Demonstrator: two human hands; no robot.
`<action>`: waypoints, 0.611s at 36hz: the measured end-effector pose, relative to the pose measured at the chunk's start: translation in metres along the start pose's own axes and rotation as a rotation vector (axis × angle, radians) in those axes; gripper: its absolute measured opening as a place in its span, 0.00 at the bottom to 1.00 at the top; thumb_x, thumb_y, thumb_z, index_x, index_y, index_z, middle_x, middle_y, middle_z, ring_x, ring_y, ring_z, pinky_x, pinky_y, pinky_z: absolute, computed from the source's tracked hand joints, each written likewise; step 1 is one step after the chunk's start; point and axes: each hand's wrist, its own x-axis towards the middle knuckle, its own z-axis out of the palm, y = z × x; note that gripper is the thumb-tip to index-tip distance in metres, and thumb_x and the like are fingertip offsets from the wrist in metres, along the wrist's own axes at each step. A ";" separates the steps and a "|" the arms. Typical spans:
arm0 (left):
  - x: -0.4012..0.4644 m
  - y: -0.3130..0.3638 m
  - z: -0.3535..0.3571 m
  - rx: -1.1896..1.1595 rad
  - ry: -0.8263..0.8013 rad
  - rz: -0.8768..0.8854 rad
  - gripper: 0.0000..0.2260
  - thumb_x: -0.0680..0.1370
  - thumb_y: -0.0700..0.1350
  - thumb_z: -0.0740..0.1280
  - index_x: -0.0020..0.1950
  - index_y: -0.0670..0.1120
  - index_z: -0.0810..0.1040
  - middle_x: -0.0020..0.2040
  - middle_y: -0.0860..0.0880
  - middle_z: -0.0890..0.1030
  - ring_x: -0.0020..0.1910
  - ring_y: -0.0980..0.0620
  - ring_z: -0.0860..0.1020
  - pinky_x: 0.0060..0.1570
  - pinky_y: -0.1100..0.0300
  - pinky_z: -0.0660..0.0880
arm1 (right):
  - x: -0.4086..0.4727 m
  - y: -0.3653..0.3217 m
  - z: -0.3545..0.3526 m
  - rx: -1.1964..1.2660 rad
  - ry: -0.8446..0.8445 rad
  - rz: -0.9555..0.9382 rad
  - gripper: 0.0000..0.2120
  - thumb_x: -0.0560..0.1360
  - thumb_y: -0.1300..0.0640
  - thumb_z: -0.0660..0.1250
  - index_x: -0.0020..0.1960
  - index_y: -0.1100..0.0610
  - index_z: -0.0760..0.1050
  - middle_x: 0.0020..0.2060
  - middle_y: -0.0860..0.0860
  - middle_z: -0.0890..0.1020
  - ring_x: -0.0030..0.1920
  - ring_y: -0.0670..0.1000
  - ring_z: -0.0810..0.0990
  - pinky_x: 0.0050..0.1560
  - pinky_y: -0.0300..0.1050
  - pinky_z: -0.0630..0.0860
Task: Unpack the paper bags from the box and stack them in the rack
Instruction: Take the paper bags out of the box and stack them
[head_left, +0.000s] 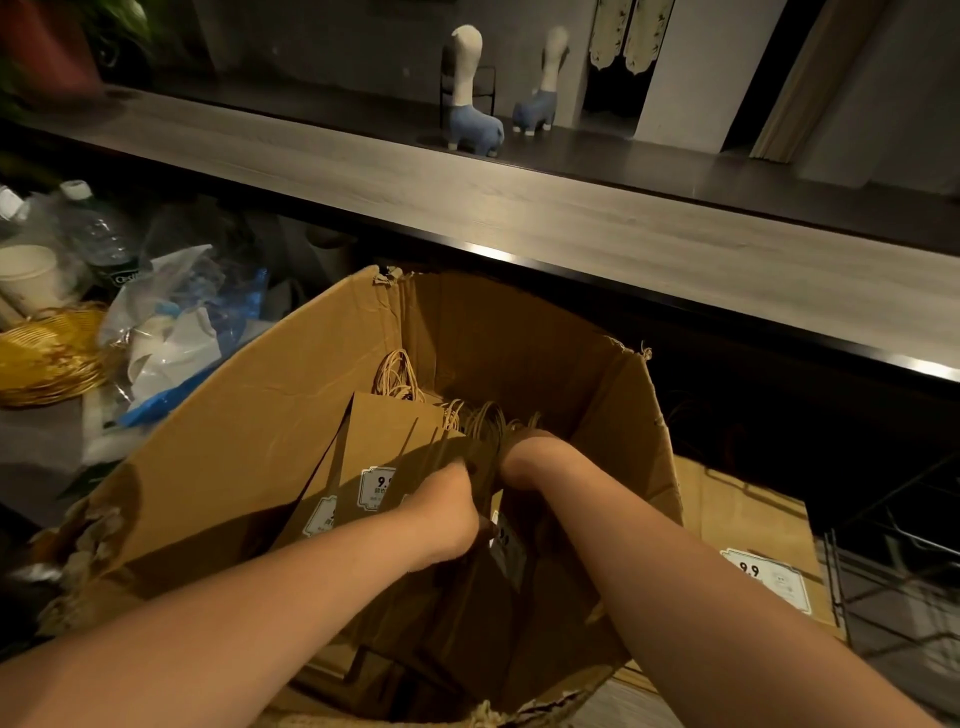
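A torn cardboard box (270, 431) stands open in front of me, holding several brown paper bags (384, 441) with twine handles and white "9.9" labels. Both my hands reach down inside it. My left hand (447, 514) grips a bunch of the bags from the left side. My right hand (524, 462) grips the same bunch from the right, its fingers hidden among the bags. More labelled paper bags (748, 530) lie stacked flat to the right of the box, beside the black wire rack (893, 587).
A long wooden counter (519, 208) runs behind the box, with two blue llama figures (470, 98) on it. To the left sit a woven yellow basket (47, 358), crumpled plastic bags (176, 322), a water bottle (104, 239) and a paper cup (31, 275).
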 end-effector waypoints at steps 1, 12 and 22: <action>0.001 -0.002 0.002 -0.042 -0.027 -0.044 0.22 0.80 0.40 0.63 0.73 0.44 0.63 0.61 0.45 0.74 0.61 0.46 0.73 0.59 0.55 0.72 | -0.002 0.001 0.000 0.007 -0.009 0.005 0.18 0.78 0.52 0.64 0.66 0.54 0.74 0.60 0.54 0.76 0.59 0.56 0.75 0.61 0.54 0.75; 0.018 -0.009 -0.036 -0.292 -0.095 -0.124 0.14 0.79 0.39 0.62 0.65 0.42 0.73 0.62 0.43 0.76 0.60 0.44 0.75 0.61 0.52 0.73 | -0.005 0.015 -0.002 0.026 0.004 0.042 0.21 0.80 0.60 0.58 0.73 0.60 0.65 0.66 0.58 0.73 0.66 0.59 0.72 0.65 0.52 0.72; 0.014 -0.031 -0.099 -0.449 -0.226 -0.186 0.30 0.67 0.34 0.66 0.69 0.39 0.68 0.69 0.39 0.72 0.69 0.38 0.69 0.69 0.43 0.66 | -0.016 0.009 -0.010 1.218 -0.360 0.128 0.12 0.83 0.56 0.57 0.62 0.62 0.68 0.50 0.61 0.80 0.54 0.62 0.81 0.55 0.61 0.79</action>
